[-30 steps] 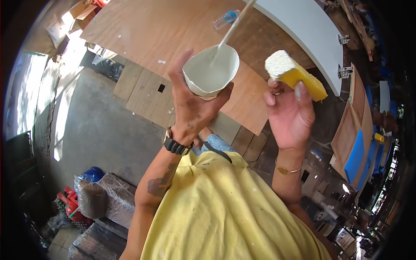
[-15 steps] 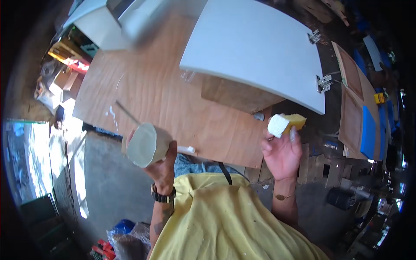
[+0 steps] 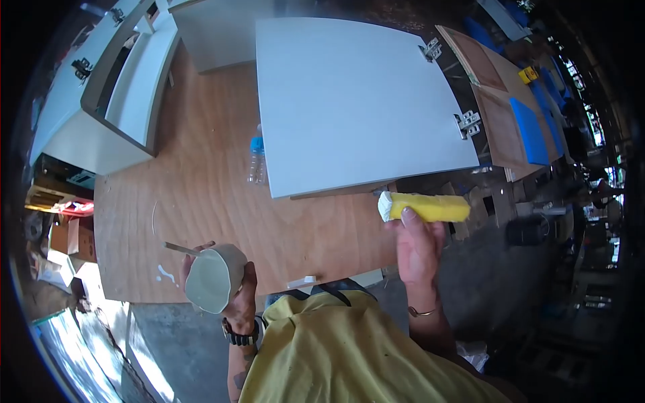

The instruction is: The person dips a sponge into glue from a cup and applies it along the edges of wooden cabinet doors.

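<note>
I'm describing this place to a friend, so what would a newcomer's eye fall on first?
Probably the big white panel, partly over the wooden table, with two metal hinges along its right edge. Next, likely the bright yellow sponge, white at one end, in the right hand, then the pale cup in the left hand.

Near the white panel [image 3: 363, 107], the right hand [image 3: 416, 252] is turning the yellow block [image 3: 433, 207] lengthwise along the panel's near edge. The stick [image 3: 180, 248], earlier leaning toward the panel, is now pointing away. Left of the panel, the bottle [image 3: 256, 168] is showing more than half a second ago.
</note>
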The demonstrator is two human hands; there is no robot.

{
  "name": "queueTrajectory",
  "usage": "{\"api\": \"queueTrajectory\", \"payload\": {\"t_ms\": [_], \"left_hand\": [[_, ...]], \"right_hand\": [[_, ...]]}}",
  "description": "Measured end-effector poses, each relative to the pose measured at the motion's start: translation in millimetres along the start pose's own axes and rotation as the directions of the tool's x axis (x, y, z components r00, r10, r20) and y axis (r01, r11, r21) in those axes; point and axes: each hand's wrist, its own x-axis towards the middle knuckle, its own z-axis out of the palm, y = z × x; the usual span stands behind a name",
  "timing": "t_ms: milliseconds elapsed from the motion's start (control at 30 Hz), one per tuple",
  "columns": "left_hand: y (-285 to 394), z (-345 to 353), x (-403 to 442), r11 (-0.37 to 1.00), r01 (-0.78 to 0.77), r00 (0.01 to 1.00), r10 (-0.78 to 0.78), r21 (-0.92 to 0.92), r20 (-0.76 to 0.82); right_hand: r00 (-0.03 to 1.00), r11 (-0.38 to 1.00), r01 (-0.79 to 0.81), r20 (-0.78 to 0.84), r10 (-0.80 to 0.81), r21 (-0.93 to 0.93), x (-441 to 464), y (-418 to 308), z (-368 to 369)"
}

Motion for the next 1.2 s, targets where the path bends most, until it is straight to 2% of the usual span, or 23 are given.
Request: {"api": "queueTrajectory", "payload": {"t_ms": [33,67,100,200,433,533,633,733,833,933,1033,1200], "left_hand": [[-0.2,-5.2,11.4,0.997,0.022,0.996,-0.029,0.074,0.083],[-6.3,-5.9,18.4,0.998,0.022,0.996,-0.026,0.053,0.089],[-12.6,-4.6,24.6,0.999,0.023,0.995,-0.026,0.029,0.097],[-25.3,1.9,41.9,1.000,0.014,0.992,-0.011,-0.025,0.123],[-39.1,11.7,77.9,0.987,-0.136,0.922,0.096,0.082,0.374],[-40.4,23.5,81.3,0.996,-0.084,0.939,0.079,0.002,0.334],[-52.0,34.2,82.8,0.983,-0.100,0.954,0.139,-0.155,0.265],[-52.6,33.6,92.4,0.991,-0.071,0.924,0.110,-0.117,0.365],[-48.2,35.9,101.2,0.995,-0.034,0.917,0.070,-0.099,0.393],[-51.9,36.3,109.3,0.997,-0.058,0.892,0.078,-0.058,0.445],[-58.3,36.9,113.8,0.993,-0.097,0.874,0.116,-0.064,0.472],[-67.6,40.6,113.0,0.994,-0.040,0.890,0.082,-0.103,0.448]], "right_hand": [[0.986,0.949,0.156,-0.012,-0.166,-0.275,-3.0,2.0,9.0],[0.948,0.798,0.281,0.023,-0.318,-0.534,-5.5,3.9,16.4],[0.876,0.617,0.410,0.101,-0.472,-0.672,-5.4,6.1,24.0],[0.796,0.320,0.499,0.280,-0.538,-0.805,-4.1,9.0,40.0],[0.787,0.221,0.451,0.269,-0.555,-0.864,0.4,17.0,62.1],[0.764,0.103,0.473,0.349,-0.543,-0.875,0.5,18.2,63.2],[0.745,0.076,0.485,0.367,-0.557,-0.871,1.5,21.1,67.6],[0.749,0.050,0.472,0.371,-0.549,-0.880,3.1,23.1,68.8],[0.754,0.040,0.465,0.372,-0.542,-0.884,4.1,23.8,71.7],[0.768,0.046,0.466,0.379,-0.517,-0.883,4.5,22.4,75.9],[0.789,0.024,0.462,0.398,-0.468,-0.887,2.1,20.7,82.5],[0.802,0.036,0.457,0.394,-0.450,-0.889,-7.9,25.4,107.6]]}}
